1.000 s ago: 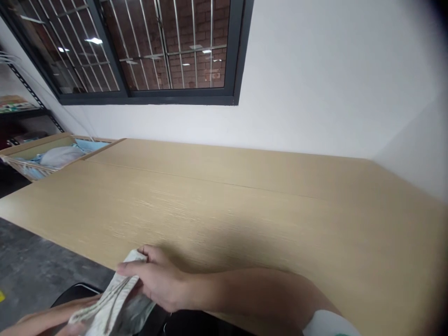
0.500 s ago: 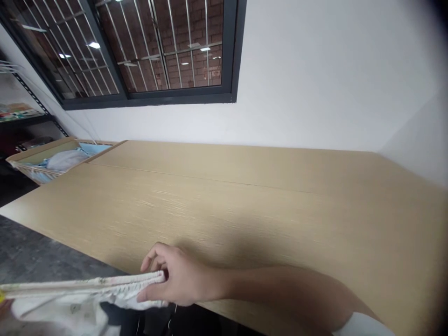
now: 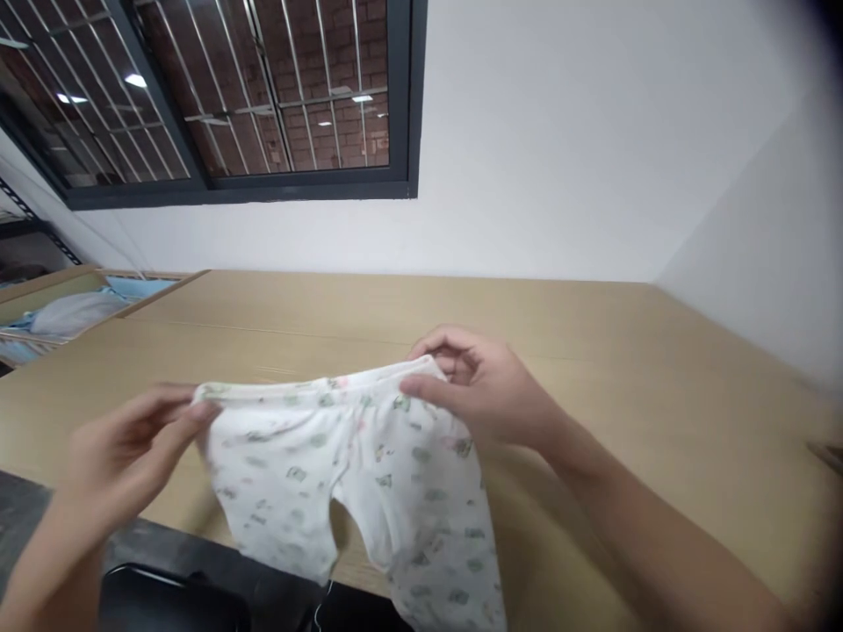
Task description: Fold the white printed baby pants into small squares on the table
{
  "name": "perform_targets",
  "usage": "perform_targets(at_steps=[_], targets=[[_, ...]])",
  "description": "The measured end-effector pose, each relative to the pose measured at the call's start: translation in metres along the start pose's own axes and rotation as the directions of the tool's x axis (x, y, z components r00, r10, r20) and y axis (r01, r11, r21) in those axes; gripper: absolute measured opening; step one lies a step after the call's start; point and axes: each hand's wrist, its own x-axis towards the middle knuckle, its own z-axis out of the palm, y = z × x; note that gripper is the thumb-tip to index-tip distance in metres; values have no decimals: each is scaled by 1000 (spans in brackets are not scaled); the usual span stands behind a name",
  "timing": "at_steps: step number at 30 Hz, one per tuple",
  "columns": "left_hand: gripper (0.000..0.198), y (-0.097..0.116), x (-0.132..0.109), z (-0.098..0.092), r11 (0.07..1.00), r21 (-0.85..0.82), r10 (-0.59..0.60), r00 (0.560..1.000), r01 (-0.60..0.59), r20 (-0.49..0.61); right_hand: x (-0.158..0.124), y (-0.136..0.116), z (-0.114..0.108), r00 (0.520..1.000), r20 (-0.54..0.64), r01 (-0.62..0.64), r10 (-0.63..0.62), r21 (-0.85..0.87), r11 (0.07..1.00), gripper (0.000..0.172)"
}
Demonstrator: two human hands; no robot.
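A small pair of white pants (image 3: 296, 474) with a green and pink print hangs from its waistband between my two hands, above the front edge of the wooden table (image 3: 580, 386). My left hand (image 3: 125, 448) pinches the waistband's left corner between thumb and fingers. At the opposite corner, my right hand (image 3: 480, 382) grips the waistband, thumb in front and fingers behind. The two legs hang apart, with the tabletop showing between them. The lower end of the right-side leg runs out of view.
A bin (image 3: 141, 307) lined with blue, holding pale cloth, stands at the table's far left end. Behind the table are a white wall (image 3: 527, 158) and a dark-framed barred window (image 3: 263, 105). A black object (image 3: 171, 601) sits below the front edge.
The pants came up from the lower left and now hang spread over the table. My left hand has come into full view, and my right hand has moved up and right.
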Motion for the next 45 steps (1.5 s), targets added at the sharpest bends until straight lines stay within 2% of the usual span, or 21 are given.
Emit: perform_targets(at_steps=[2, 4, 6, 8, 10, 14, 17, 20, 23, 27, 33, 37, 40, 42, 44, 45], targets=[[36, 17, 25, 30, 994, -109, 22, 995, -12, 96, 9, 14, -20, 999, -53, -3, -3, -117, 993, 35], [42, 26, 49, 61, 986, -162, 88, 960, -45, 266, 23, 37, -36, 997, -78, -7, -11, -222, 975, 32], [46, 25, 70, 95, 979, -188, 141, 918, -74, 371, 39, 66, -47, 997, -80, -7, -18, -310, 951, 29], [48, 20, 85, 128, 983, -170, 139, 883, -69, 448, 56, 99, -54, 996, -93, -22, -17, -409, 912, 25], [50, 12, 97, 161, 987, -150, 120, 868, -54, 482, 73, 133, -58, 993, -119, -61, 0, -507, 860, 21], [43, -3, 113, 221, 990, -139, 92, 866, -26, 491, 105, 190, -61, 986, -165, -100, -16, -669, 736, 19], [34, -15, 121, 257, 995, -100, 49, 871, 1, 489, 123, 217, -62, 982, -180, -97, -58, -743, 662, 22], [24, -23, 127, 282, 998, -55, 2, 885, 26, 466, 134, 233, -62, 978, -195, -106, -74, -772, 627, 25], [22, -28, 133, 296, 999, -33, -15, 905, 32, 425, 141, 242, -66, 979, -183, -96, -89, -801, 590, 28], [24, -28, 137, 305, 999, -42, 4, 923, 13, 385, 145, 250, -72, 983, -158, -80, -95, -830, 552, 30], [22, -29, 135, 310, 998, -55, 34, 925, -15, 378, 145, 256, -74, 984, -149, -77, -97, -849, 522, 33], [18, -23, 133, 305, 998, -51, 49, 935, -33, 350, 145, 259, -73, 980, -182, -114, -84, -851, 512, 34], [20, -8, 131, 295, 998, -34, 58, 954, -50, 294, 145, 260, -74, 975, -210, -142, -70, -838, 527, 33], [23, 12, 124, 285, 996, -28, 87, 960, -82, 268, 145, 260, -74, 974, -215, -147, -68, -835, 531, 33], [25, 39, 108, 274, 988, -52, 153, 939, -144, 309, 144, 259, -74, 974, -216, -149, -66, -835, 530, 33], [25, 56, 95, 267, 980, -78, 199, 911, -183, 361, 144, 259, -74, 974, -215, -150, -64, -835, 529, 33]])
